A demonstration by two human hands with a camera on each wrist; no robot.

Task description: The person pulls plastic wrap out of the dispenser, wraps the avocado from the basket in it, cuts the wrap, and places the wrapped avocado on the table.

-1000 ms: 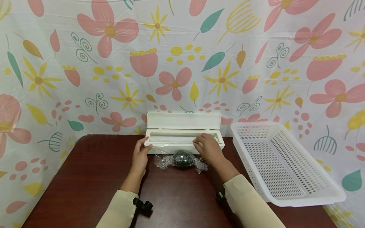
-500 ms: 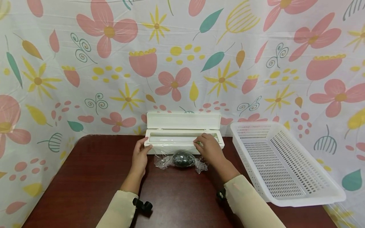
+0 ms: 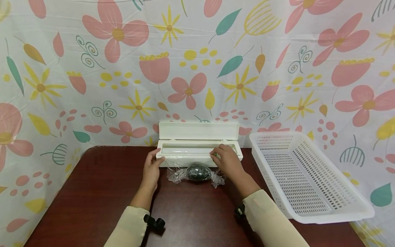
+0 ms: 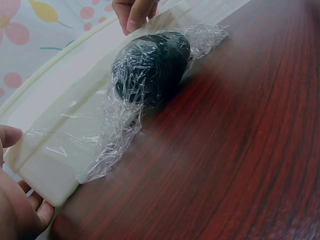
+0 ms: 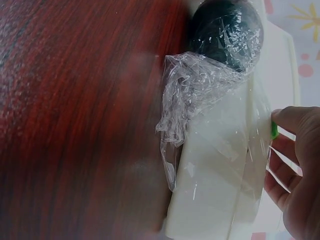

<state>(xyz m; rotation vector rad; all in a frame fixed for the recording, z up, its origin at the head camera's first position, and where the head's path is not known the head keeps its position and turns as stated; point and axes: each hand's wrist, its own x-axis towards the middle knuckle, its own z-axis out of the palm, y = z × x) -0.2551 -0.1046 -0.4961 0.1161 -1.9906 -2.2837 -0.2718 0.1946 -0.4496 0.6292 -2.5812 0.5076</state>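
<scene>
A white plastic-wrap dispenser point(image 3: 179, 162) stands at the table's back, lid raised, a roll point(image 3: 182, 151) inside. My left hand point(image 3: 151, 170) holds its left end, thumb on top and fingers at the end wall. The right hand point(image 3: 227, 161) pinches a small green slide cutter point(image 5: 274, 129) on the dispenser's front edge, right of the middle. Close in front lies a dark green, oval, avocado-like item point(image 3: 198, 172) wrapped in clear film, with crumpled film point(image 4: 116, 145) bunched at both sides. In the wrist views, film point(image 5: 215, 145) runs from the item up over the dispenser's front.
A white perforated plastic basket point(image 3: 279, 192) stands on the right of the dark red wooden table point(image 3: 92, 199) and reaches past its right edge. A flowered cloth point(image 3: 191, 44) hangs behind the table.
My right hand has edged very slightly rightward with the green cutter. The left hand, the dispenser and the wrapped item look unchanged.
</scene>
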